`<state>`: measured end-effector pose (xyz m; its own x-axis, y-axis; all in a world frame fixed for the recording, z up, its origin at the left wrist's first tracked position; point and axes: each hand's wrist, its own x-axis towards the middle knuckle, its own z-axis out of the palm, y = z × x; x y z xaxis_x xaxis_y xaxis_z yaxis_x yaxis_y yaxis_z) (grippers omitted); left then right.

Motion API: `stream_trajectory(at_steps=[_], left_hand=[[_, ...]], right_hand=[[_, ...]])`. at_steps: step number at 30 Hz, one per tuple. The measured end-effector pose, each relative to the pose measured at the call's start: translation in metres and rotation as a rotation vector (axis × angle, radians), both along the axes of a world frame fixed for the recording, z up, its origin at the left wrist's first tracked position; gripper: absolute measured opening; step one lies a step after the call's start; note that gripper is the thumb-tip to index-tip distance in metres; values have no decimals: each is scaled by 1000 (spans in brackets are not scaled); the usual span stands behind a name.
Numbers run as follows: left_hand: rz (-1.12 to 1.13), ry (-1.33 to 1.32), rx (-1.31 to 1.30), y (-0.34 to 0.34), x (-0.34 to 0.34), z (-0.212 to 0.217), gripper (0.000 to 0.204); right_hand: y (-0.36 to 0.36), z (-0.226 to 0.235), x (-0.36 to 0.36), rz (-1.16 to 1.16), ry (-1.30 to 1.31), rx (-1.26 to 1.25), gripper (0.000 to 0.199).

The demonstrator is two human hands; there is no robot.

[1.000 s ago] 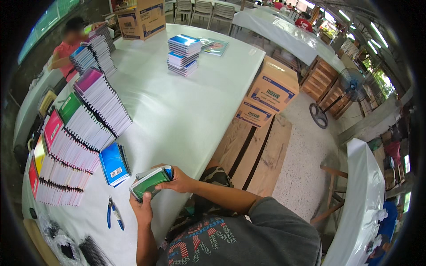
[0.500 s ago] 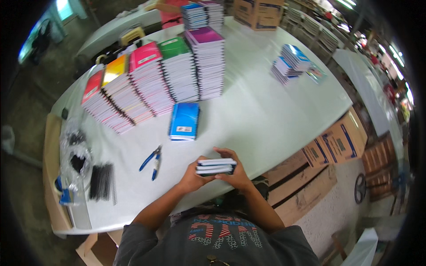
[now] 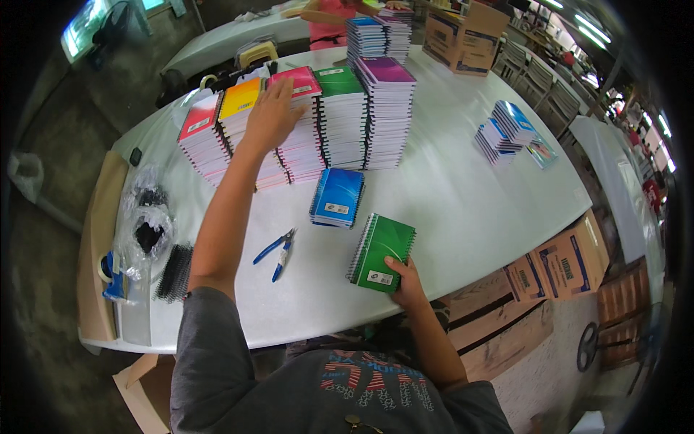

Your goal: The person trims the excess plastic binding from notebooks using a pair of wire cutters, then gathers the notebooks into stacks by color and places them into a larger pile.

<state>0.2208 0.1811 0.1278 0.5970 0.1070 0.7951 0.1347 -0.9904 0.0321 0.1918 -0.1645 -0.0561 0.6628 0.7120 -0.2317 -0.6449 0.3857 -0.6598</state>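
Bright, even daylight fills the scene, strongest at the upper right, where strip lights and open sides glow almost white. The white table (image 3: 448,195) reflects this light softly, without harsh glare. Shadows are faint and short: a pale one lies under the outstretched left hand (image 3: 271,116) and arm, another beside the green notebook (image 3: 382,252). The fisheye lens bends the table's edges into curves and squeezes everything near the rim. A black circular border frames the picture. The centre is sharp; far corners look soft and smeared.
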Motion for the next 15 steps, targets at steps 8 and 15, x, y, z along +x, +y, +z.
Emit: stream_trajectory(at_steps=[8, 15], left_hand=[[-253, -255, -521, -48, -43, 7, 23], [-90, 93, -1396, -214, -110, -110, 44]], right_hand=[[-6, -21, 13, 3, 174, 94, 46], [14, -5, -12, -206, -13, 293, 49]])
